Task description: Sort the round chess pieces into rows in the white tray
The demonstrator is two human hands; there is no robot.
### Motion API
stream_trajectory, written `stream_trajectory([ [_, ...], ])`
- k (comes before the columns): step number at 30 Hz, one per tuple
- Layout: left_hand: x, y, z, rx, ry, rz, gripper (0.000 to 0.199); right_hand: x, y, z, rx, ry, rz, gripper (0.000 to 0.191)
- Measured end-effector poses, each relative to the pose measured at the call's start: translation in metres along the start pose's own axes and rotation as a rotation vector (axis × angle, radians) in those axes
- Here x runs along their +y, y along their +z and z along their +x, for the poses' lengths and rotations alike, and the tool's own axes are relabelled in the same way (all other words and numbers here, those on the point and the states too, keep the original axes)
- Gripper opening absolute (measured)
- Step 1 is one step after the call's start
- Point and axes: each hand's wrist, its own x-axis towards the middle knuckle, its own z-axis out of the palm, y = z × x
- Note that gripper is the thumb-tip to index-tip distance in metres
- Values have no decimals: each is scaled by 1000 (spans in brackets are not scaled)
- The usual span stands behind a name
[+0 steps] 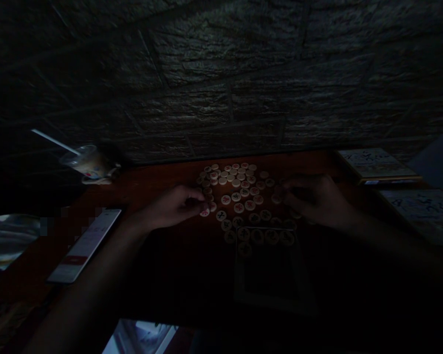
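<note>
Round xiangqi pieces (236, 196), pale with red or black characters, lie loosely grouped on a wooden table. Some show blank faces. My left hand (175, 205) is at the left edge of the group, thumb and fingers pinched at a red-marked piece (205, 213). On the right side, my right hand (315, 199) has its thumb and forefinger closed at the edge of another piece (276, 198), its detail lost in the dark. Nearer to me, black-marked pieces (257, 237) sit in and around the far end of a shallow rectangular box (239, 280).
A plastic cup with a straw (90, 162) stands at the back left. A phone (84, 246) with a lit screen lies on the left. Two flat boxes (378, 164) are at the right. Behind the table (140, 189) rises a stone wall (214, 98). The light is very dim.
</note>
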Motion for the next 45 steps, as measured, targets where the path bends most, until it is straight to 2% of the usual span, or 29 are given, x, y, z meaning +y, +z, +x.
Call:
stream_trajectory([
  [6, -10, 2, 4, 28, 15, 38, 21, -2, -1, -1, -22, -6, 16, 24],
  [10, -15, 2, 4, 147, -54, 111, 30, -3, -2, -1, -14, -36, 24, 23],
  [15, -4, 7, 3, 226, -29, 79, 28, 0, 0, -1, -9, -45, 14, 20],
  [18, 9, 16, 1, 194, 29, 13, 19, -1, -1, -1, -7, -40, -1, 21],
  [20, 18, 22, 0, 155, 120, 14, 16, -2, -2, 0, -7, -44, -11, 22],
  [23, 26, 29, 1, 96, 244, 16, 17, -4, -2, 0, -14, -33, -21, 23],
  [25, 28, 31, 3, 68, 277, 14, 21, -3, -1, 0, -10, -18, -20, 24],
  [32, 24, 28, 5, 19, 254, 44, 40, -3, -2, 1, -9, -37, -5, 23],
  [39, 22, 28, 7, 46, 250, 105, 34, -6, -2, -1, -19, 20, 30, 24],
  [45, 21, 28, 7, 46, 237, 118, 31, -6, -2, 0, -7, -18, 12, 23],
])
